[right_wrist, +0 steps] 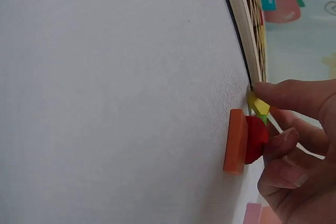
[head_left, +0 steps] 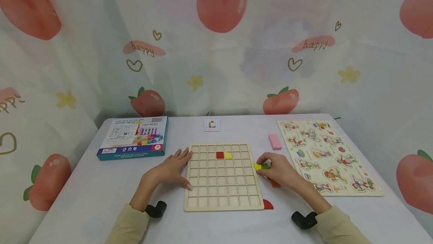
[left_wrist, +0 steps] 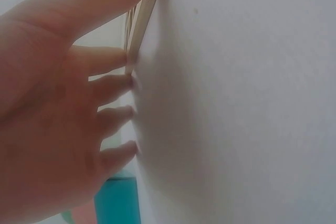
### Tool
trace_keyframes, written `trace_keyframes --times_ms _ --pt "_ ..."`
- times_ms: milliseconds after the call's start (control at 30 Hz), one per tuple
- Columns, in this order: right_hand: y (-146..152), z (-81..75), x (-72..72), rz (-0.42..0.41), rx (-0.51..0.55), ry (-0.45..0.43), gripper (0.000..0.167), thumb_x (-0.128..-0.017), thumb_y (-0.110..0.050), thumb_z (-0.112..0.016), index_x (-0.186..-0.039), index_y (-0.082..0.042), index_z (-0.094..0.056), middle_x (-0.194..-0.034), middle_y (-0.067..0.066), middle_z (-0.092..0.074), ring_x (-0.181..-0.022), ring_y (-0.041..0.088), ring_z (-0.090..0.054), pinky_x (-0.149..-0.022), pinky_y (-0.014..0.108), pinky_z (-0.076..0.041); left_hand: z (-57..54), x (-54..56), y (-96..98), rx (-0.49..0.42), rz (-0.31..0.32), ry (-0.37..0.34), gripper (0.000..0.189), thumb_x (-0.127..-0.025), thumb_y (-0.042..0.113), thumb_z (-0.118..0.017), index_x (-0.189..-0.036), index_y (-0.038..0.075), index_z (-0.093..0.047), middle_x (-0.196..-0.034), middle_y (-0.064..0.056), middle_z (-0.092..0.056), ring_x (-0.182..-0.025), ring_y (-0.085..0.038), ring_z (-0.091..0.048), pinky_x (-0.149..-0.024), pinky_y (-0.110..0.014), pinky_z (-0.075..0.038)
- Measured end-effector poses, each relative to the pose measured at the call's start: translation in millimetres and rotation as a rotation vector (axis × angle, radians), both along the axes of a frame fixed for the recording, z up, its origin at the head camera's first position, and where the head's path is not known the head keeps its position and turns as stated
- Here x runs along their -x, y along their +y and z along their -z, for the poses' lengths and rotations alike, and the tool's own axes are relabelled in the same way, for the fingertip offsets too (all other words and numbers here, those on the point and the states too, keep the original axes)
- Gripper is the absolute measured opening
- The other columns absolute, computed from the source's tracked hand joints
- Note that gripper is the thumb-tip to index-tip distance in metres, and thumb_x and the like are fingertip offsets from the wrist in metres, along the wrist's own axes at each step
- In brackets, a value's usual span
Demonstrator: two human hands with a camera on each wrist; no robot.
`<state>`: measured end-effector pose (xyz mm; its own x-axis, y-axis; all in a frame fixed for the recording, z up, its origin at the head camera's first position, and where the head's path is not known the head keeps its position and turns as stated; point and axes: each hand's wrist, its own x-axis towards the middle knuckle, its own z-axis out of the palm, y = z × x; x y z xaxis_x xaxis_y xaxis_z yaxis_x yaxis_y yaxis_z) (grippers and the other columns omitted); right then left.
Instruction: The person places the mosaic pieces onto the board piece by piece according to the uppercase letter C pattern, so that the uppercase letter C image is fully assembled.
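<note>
A wooden grid board (head_left: 223,176) lies on the white table, holding a red square (head_left: 220,155) and a yellow piece (head_left: 228,155) side by side in an upper row. My left hand (head_left: 167,169) is spread at the board's left edge, thumb and fingertips touching it. By the right edge, my right hand (head_left: 278,169) pinches a small yellow block (right_wrist: 260,104) between thumb and index finger. Close to those fingertips is a green piece (head_left: 265,166). Under the hand are an orange block (right_wrist: 236,141) and a red rounded piece (right_wrist: 256,139).
A red quarter-round piece (head_left: 268,204) lies at the board's lower right corner. Further right are a pink block (head_left: 275,142) and a picture puzzle board (head_left: 324,153). A small pattern card (head_left: 212,125) lies behind the grid; a boxed set (head_left: 133,138) sits back left.
</note>
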<state>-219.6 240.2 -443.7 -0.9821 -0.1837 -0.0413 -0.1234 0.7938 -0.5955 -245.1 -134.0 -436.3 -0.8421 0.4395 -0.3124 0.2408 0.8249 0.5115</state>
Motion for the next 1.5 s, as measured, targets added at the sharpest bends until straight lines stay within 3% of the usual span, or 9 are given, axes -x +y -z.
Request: trace_keyframes --times_ms 333,567,667,900,1033,1133,1300,1500 --pt "-4 1.1 6.3 -0.050 0.032 0.076 0.015 -0.089 -0.011 -0.079 -0.102 -0.012 -0.074 -0.095 -0.001 -0.073 -0.072 0.013 -0.051 -0.060 0.022 -0.042 0.6 -1.2 -2.5 -0.005 -0.006 -0.001 0.115 -0.074 0.040 -0.091 -0.163 0.008 -0.027 -0.173 -0.013 -0.015 -0.160 -0.039 -0.004 -0.128 -0.060 -0.006" --pt "-12 -3.8 14.3 -0.111 0.099 0.125 0.011 -0.092 -0.010 -0.076 -0.102 -0.013 -0.076 -0.093 -0.003 -0.072 -0.082 0.014 -0.058 -0.067 0.022 -0.050 2.9 -0.1 -5.5 -0.006 -0.018 0.001 0.115 -0.074 0.040 -0.091 -0.164 0.009 -0.026 -0.173 -0.012 -0.014 -0.160 -0.038 -0.003 -0.128 -0.060 -0.006" --pt "-17 -5.3 18.9 -0.123 0.130 0.118 0.011 -0.093 -0.010 -0.076 -0.103 -0.014 -0.076 -0.098 -0.001 -0.073 -0.084 0.013 -0.062 -0.071 0.021 -0.053 4.1 0.3 -6.5 -0.008 -0.016 0.002 0.115 -0.074 0.041 -0.091 -0.164 0.009 -0.026 -0.173 -0.011 -0.014 -0.161 -0.038 -0.003 -0.128 -0.060 -0.006" --pt "-32 -6.9 29.9 -0.151 0.251 0.072 0.017 -0.093 -0.003 -0.072 -0.111 -0.004 -0.073 -0.105 0.009 -0.075 -0.082 0.021 -0.069 -0.062 0.026 -0.057 5.5 2.0 -5.6 -0.015 -0.004 0.000 0.115 -0.075 0.042 -0.091 -0.164 0.011 -0.026 -0.173 -0.010 -0.014 -0.161 -0.037 -0.003 -0.128 -0.060 -0.006" --pt "-43 -8.2 37.1 -0.160 0.222 0.113 0.023 -0.092 -0.005 -0.075 -0.114 -0.004 -0.071 -0.106 0.007 -0.075 -0.092 0.020 -0.069 -0.074 0.027 -0.059 5.0 3.4 -3.9 -0.009 -0.004 -0.003 0.114 -0.075 0.042 -0.091 -0.164 0.011 -0.027 -0.173 -0.010 -0.014 -0.161 -0.037 -0.003 -0.129 -0.059 -0.006" --pt "-52 -9.4 42.6 -0.167 0.194 0.129 0.018 -0.091 -0.006 -0.076 -0.108 -0.007 -0.072 -0.103 0.004 -0.074 -0.093 0.017 -0.068 -0.082 0.030 -0.057 4.6 3.9 -3.0 -0.003 -0.001 -0.003 0.114 -0.075 0.043 -0.091 -0.164 0.011 -0.026 -0.174 -0.009 -0.014 -0.161 -0.036 -0.003 -0.129 -0.059 -0.006" --pt "-64 -11.6 50.6 -0.187 0.180 0.078 0.011 -0.093 -0.008 -0.075 -0.102 -0.013 -0.077 -0.099 -0.001 -0.074 -0.087 0.014 -0.065 -0.081 0.030 -0.055 4.3 3.9 -1.7 -0.002 0.004 -0.010 0.115 -0.075 0.043 -0.090 -0.164 0.011 -0.025 -0.174 -0.010 -0.014 -0.161 -0.036 -0.003 -0.129 -0.058 -0.006" --pt "-76 -12.4 60.4 -0.216 0.300 -0.015 0.016 -0.095 -0.003 -0.071 -0.110 -0.001 -0.075 -0.103 0.013 -0.073 -0.073 0.022 -0.071 -0.068 0.034 -0.062 3.6 3.1 -2.0 -0.002 0.007 -0.006 0.113 -0.076 0.042 -0.090 -0.164 0.011 -0.026 -0.174 -0.010 -0.014 -0.161 -0.035 -0.003 -0.129 -0.059 -0.006"
